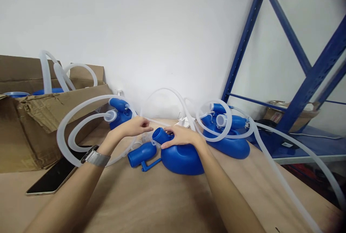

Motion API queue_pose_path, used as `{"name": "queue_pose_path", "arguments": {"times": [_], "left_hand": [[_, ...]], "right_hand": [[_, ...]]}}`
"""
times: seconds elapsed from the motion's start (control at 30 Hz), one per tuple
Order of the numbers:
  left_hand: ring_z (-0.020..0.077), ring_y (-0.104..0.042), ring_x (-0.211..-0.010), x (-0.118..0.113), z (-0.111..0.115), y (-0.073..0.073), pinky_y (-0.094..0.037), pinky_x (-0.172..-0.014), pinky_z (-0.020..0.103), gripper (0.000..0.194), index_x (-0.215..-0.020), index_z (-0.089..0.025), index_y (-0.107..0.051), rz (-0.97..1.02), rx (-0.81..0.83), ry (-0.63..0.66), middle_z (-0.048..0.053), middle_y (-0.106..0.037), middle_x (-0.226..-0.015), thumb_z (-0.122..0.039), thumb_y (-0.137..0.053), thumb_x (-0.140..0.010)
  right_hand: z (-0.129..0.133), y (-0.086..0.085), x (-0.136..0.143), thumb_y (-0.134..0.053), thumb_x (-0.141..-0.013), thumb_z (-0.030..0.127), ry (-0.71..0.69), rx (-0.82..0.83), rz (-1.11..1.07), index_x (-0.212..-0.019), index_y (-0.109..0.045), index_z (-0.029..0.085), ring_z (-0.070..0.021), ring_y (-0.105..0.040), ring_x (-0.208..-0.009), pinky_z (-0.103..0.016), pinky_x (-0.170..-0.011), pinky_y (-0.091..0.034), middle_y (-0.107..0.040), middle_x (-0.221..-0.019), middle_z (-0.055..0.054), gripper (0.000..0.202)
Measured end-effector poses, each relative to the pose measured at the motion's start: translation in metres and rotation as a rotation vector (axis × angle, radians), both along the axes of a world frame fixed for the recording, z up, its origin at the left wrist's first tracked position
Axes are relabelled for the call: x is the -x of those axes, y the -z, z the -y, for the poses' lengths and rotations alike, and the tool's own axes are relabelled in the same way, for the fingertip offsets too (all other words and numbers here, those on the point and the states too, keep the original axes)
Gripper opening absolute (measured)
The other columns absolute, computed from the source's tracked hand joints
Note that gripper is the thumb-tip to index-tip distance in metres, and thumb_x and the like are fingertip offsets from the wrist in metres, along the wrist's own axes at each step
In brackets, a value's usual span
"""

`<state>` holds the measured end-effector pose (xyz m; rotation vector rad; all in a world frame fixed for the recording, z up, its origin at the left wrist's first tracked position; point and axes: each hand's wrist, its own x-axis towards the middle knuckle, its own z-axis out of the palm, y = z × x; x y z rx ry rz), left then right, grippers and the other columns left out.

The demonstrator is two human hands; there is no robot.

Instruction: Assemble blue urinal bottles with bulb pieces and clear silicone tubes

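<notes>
The right hand [181,135] has its grip on the shoulder of a blue plastic bottle [183,162] at the middle of the worktop [135,204]. The left hand [136,126] is near the bottle's mouth, fingers curled; whether its grip holds anything, I cannot tell. A blue angled spout [143,153] lies just left of the bottle.

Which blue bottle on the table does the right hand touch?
The middle bottle, gripped near its neck by the right hand. The left bottle, by the box, and right bottle are clear of that hand.
</notes>
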<state>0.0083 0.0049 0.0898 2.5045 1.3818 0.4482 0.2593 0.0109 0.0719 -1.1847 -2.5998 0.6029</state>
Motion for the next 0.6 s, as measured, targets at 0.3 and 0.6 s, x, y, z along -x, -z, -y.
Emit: {"name": "queue_pose_path", "arguments": {"times": [0.3,0.6], "left_hand": [[0.0188,-0.053,-0.065,0.019,-0.017,0.014,-0.036,-0.058,0.029,0.03,-0.07,-0.019,-0.061,-0.176,0.156,-0.024,0.002,-0.061,-0.068,-0.047,-0.058,-0.081],[0.0224,-0.064,-0.074,0.02,-0.015,0.031,-0.045,-0.063,0.028,0.022,-0.09,-0.018,-0.072,-0.303,0.319,-0.093,0.006,-0.075,-0.089,-0.032,-0.063,-0.076]], "right_hand": [[0.032,-0.038,-0.013,-0.085,-0.053,0.071,0.119,0.141,0.23,-0.154,-0.043,0.037,-0.0417,-0.053,-0.134,-0.049,-0.107,-0.046,-0.052,-0.153,-0.008,0.115],[0.031,-0.047,-0.05,-0.086,-0.063,0.053,0.271,0.216,0.243,-0.143,-0.059,0.033,-0.0337,-0.068,-0.111,-0.04,-0.092,-0.054,-0.067,-0.13,-0.009,0.087]]}}
